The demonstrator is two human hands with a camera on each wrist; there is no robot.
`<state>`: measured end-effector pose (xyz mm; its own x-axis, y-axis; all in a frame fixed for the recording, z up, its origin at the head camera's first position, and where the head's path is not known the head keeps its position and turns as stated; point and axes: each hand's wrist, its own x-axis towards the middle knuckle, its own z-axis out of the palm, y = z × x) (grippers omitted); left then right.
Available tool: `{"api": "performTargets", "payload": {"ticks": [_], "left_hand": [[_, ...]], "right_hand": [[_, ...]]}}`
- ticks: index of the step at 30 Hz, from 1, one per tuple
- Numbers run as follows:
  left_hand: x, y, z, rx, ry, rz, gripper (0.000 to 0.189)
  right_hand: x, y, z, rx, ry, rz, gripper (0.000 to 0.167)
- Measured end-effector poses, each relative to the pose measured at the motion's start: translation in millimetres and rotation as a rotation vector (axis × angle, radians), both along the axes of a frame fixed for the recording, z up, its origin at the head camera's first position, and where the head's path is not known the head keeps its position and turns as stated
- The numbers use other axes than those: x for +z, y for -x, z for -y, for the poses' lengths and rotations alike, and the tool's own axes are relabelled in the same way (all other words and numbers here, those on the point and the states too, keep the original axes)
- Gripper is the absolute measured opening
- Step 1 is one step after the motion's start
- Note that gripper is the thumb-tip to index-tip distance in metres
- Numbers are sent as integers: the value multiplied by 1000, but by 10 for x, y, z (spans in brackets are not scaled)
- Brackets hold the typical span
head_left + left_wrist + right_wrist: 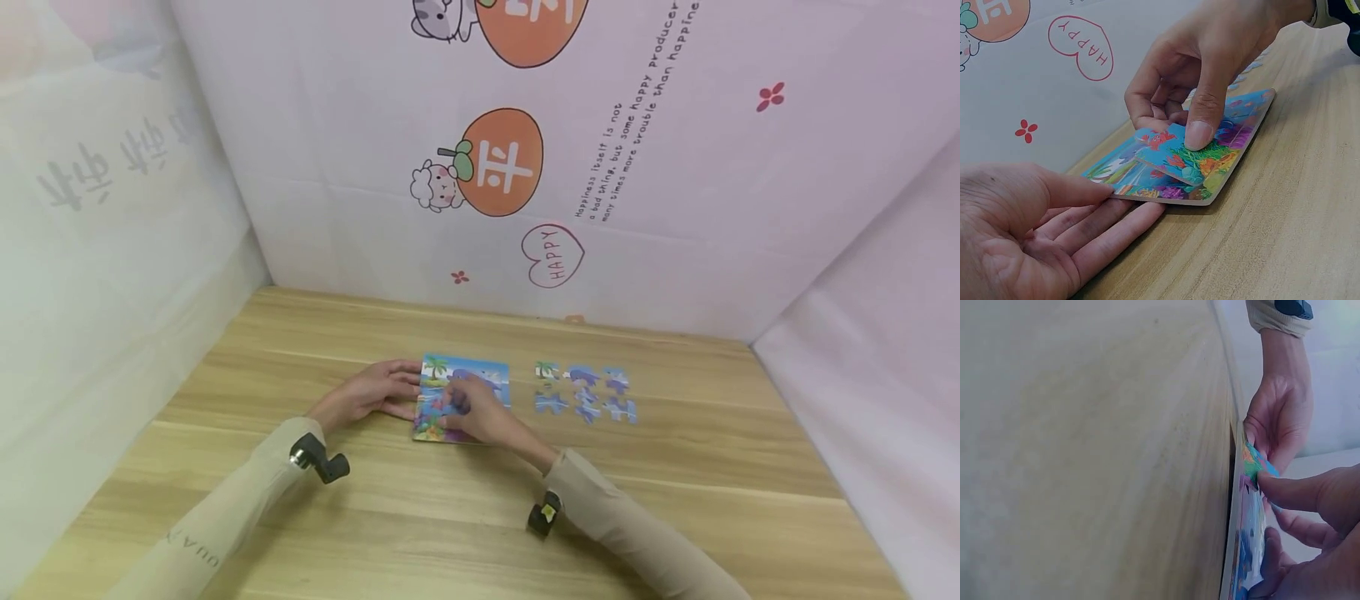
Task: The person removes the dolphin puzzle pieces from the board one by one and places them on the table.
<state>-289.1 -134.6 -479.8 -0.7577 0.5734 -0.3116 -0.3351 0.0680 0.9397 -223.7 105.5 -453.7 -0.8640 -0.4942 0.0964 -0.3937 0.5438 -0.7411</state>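
Brightly coloured puzzle piece (1171,161), blue with red crab (1159,139), green weed (1210,152).

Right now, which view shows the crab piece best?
Left wrist: the crab piece is large and clear, pinched by the right hand. Head shows it small, partly covered; right wrist shows it slanted.

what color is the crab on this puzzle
The crab is red, clearest in the left wrist view.
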Motion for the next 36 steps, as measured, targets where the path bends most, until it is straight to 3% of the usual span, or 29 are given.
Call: {"api": "performTargets", "payload": {"ticks": [6,14,23,36], "left_hand": [[4,-11,4,5,7,-11,63],[10,-26,-12,24,20,-11,63],[17,-49,-35,35,23,-6,64],[26,-62,-36,56,36,-15,63]], "right_hand": [[-16,-2,-32,-9,81,39,11],[5,61,-164,39,144,75,11],[104,21,-524,-46,287,320,15],[103,-130,-1203,-196,209,411,20]]}}
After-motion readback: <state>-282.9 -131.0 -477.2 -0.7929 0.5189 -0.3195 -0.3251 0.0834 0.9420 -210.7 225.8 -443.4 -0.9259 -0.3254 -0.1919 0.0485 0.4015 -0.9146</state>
